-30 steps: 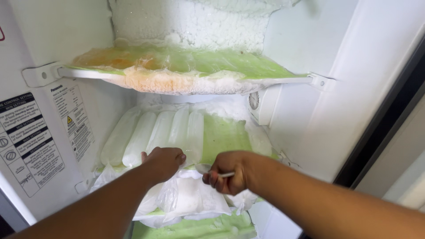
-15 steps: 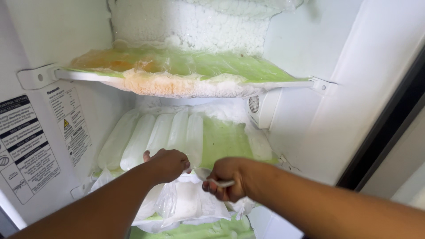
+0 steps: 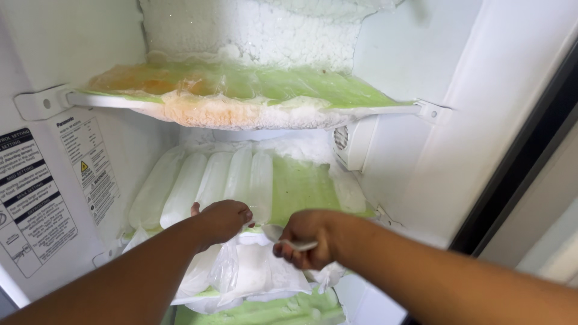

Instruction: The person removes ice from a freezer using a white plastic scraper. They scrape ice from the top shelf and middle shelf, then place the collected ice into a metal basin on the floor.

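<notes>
Frosted white freezer compartment (image 3: pixel 421 66), green-lined shelf (image 3: pixel 301 90) above. Left hand (image 3: pixel 221 220) curled, resting on long clear plastic-wrapped ice packs (image 3: pixel 205 183). Right hand (image 3: pixel 308 237) clenched around small metal spoon (image 3: pixel 278 233), bowl against ice.

Home kitchen: frost-caked freezer (image 3: pixel 253 36) interior

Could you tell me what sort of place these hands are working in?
Most likely inside a freezer: thick frost cakes the back wall, an iced-over shelf spans it, and frozen ice bags lie below.
</notes>
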